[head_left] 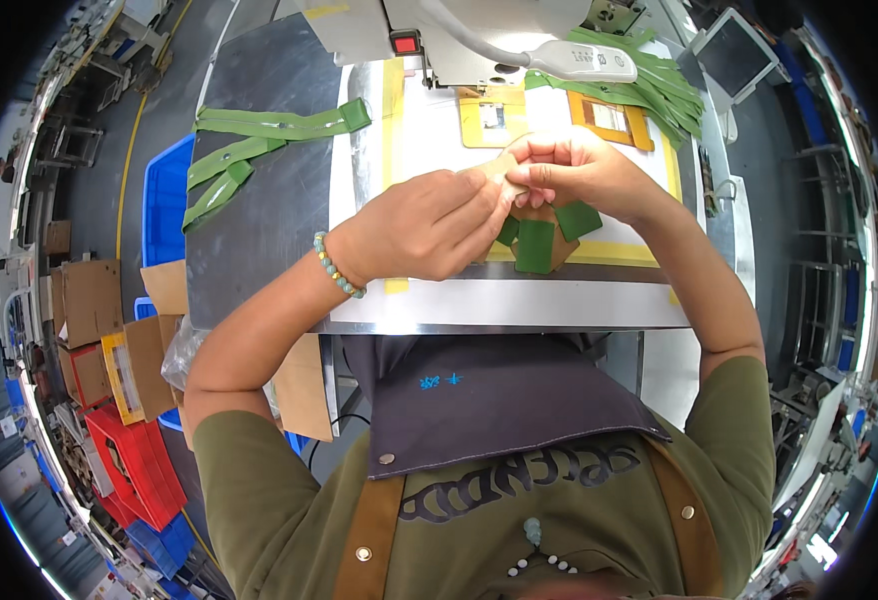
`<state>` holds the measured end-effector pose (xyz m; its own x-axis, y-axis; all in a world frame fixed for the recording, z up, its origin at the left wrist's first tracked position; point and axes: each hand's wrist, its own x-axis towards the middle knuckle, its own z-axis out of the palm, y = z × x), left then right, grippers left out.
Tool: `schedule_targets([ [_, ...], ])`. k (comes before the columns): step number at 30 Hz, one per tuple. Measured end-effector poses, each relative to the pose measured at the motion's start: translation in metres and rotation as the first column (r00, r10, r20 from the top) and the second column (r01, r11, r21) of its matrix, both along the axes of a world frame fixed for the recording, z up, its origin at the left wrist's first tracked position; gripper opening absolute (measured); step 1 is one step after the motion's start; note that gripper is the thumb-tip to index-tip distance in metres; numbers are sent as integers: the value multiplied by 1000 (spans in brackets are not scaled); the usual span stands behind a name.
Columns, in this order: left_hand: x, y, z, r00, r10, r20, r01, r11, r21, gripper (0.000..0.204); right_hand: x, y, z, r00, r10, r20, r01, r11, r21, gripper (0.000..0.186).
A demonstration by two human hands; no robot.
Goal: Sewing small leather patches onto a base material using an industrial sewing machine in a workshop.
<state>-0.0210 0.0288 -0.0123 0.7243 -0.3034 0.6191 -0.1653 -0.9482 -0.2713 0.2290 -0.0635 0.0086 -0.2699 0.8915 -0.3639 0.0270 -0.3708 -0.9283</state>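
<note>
My left hand point(421, 222) and my right hand point(569, 172) meet over the white work surface, both with fingers closed on a small pale beige piece point(499, 176), largely covered by my fingers. Just below them lie green square pieces point(535, 246), some with tan backing showing. Beyond my hands, under a machine head point(469, 60) with a grey cable, are a yellow template point(477, 133) and an orange-yellow frame point(634, 125). Green strips with white markings point(324, 122) lie on the metal table at left; more green strips point(669, 90) are heaped at the back right.
A blue bin point(162, 200), cardboard boxes point(94, 290), a clear plastic bag point(179, 355) and a red crate point(139, 465) stand left of the metal table point(259, 70). A screen on a stand point(734, 55) is at the back right. A dark apron flap point(499, 390) sits below the table's front edge.
</note>
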Motion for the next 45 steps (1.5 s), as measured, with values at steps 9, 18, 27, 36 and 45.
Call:
schedule_targets([
  [9, -16, 11, -10, 991, 95, -89, -111, 973, -202, 39, 18, 25, -36, 394, -436, 809, -574, 571, 588, 42],
  [18, 6, 39, -18, 978, 190, -91, -194, 980, -45, 35, 26, 26, -52, 447, -525, 724, -525, 502, 687, 31],
  [27, 41, 60, -31, 965, 191, -181, -199, 980, -28, 24, 40, 27, -60, 564, -472, 678, -462, 499, 733, 42],
  [36, 46, 58, -26, 968, 206, -145, -216, 975, -59, 16, 42, 30, -59, 657, -484, 579, -390, 439, 809, 33],
  [45, 57, 46, -19, 907, 301, -295, -306, 952, 31, 23, 39, 34, -60, 637, -499, 588, -400, 439, 805, 34],
])
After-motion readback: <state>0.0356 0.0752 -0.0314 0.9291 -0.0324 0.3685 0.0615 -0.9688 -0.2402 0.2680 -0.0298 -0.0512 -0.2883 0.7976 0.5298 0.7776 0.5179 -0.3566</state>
